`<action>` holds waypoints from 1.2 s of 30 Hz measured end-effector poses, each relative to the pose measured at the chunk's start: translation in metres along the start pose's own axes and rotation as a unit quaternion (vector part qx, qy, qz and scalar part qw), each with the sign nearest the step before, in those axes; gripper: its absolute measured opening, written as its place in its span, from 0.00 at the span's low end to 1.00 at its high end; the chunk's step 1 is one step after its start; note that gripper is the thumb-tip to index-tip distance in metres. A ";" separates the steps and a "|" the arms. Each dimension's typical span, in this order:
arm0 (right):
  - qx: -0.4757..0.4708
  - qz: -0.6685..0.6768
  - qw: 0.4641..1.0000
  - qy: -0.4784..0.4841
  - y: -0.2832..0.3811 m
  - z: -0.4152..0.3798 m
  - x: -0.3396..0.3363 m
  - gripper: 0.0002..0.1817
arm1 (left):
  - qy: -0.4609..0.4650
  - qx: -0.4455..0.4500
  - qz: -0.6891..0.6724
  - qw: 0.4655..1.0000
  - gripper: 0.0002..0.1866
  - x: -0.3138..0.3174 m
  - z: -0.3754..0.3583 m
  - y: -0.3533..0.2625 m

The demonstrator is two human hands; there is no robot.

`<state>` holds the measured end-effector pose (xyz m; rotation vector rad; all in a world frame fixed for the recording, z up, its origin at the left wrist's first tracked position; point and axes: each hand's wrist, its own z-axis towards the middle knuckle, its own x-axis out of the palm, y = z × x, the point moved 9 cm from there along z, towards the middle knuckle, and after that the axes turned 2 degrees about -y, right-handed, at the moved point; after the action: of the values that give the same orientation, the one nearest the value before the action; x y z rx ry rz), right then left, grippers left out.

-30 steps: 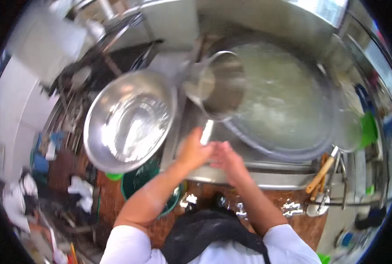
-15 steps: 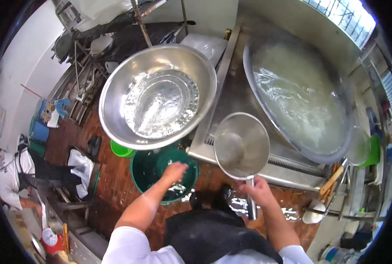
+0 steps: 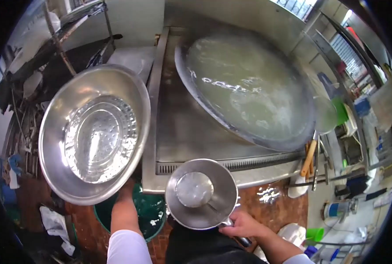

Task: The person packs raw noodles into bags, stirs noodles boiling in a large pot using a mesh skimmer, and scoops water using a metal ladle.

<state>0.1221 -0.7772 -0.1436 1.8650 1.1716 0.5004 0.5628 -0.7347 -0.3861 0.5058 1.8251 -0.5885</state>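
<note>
My right hand is closed round the handle of a steel saucepan, held low in front of my apron. The pan's mouth faces up, and a pale round patch shows at its bottom. My left hand is at the lower right rim of a large steel basin; its fingers are hidden by the rim. Small dots mark the basin's shiny bottom. Below my left hand stands a dark green tub on the floor. Beyond the saucepan, a big round pan holds cloudy, steaming liquid.
The big pan sits on a steel cooker with a slotted front edge. Wooden-handled tools hang at its right corner. A metal rack is at the left. Wet patches shine on the brown tiled floor.
The view has swung right. My left hand has gone from over the green tub to the basin's rim. My right hand still holds the saucepan, now lower in view and farther from the big pan.
</note>
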 end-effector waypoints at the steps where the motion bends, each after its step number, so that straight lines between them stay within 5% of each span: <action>1: -0.037 -0.021 0.999 -0.015 0.008 0.000 -0.003 0.21 | 0.006 -0.001 -0.002 1.000 0.29 -0.001 0.000 -0.001; 3: -0.111 -0.063 0.991 -0.044 0.025 0.000 -0.007 0.22 | 0.014 -0.003 -0.006 1.000 0.29 -0.005 0.000 0.000; 12: -0.147 -0.129 0.980 -0.036 0.007 0.003 0.006 0.23 | 0.029 0.005 -0.055 0.998 0.30 -0.020 -0.005 0.003; 17: -0.183 -0.143 0.972 0.024 0.025 0.007 0.031 0.24 | 0.043 0.011 -0.254 0.966 0.31 -0.033 -0.067 0.002; 20: -0.142 -0.155 0.974 0.089 0.032 0.022 0.057 0.23 | 0.269 -0.022 -0.389 0.881 0.31 -0.007 -0.175 -0.005; 23: -0.100 -0.238 0.948 0.185 0.026 0.051 0.102 0.22 | 0.488 -0.054 -0.464 0.737 0.31 0.007 -0.315 -0.015; 25: -0.082 -0.305 0.914 0.255 0.024 0.070 0.143 0.22 | 0.507 -0.079 -0.615 0.599 0.31 0.000 -0.369 -0.029; 27: -0.076 -0.356 0.890 0.274 0.004 0.091 0.190 0.23 | 0.415 -0.103 -0.814 0.394 0.30 -0.016 -0.377 -0.037; 30: -0.117 -0.425 0.861 0.253 0.003 0.103 0.243 0.26 | 0.282 -0.351 -0.784 0.427 0.27 0.020 -0.354 0.000; 32: -0.120 -0.392 0.867 0.283 -0.006 0.111 0.265 0.25 | 0.258 -0.326 -0.791 0.449 0.17 0.031 -0.330 0.025; 33: -0.115 -0.339 0.882 0.305 -0.011 0.111 0.269 0.25 | 0.218 -0.341 -0.825 0.396 0.13 0.027 -0.321 0.031; 35: -0.085 -0.296 0.898 0.314 -0.027 0.110 0.263 0.25 | 0.246 -0.398 -0.797 0.383 0.09 0.096 -0.313 0.077; 36: -0.063 -0.305 0.902 0.300 -0.042 0.106 0.253 0.25 | 0.254 -0.424 -0.763 0.417 0.07 0.110 -0.309 0.094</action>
<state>0.2952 -0.5962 -0.2625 1.1468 1.9824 0.7854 0.3574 -0.4638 -0.4186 -2.1894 2.3900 -0.4617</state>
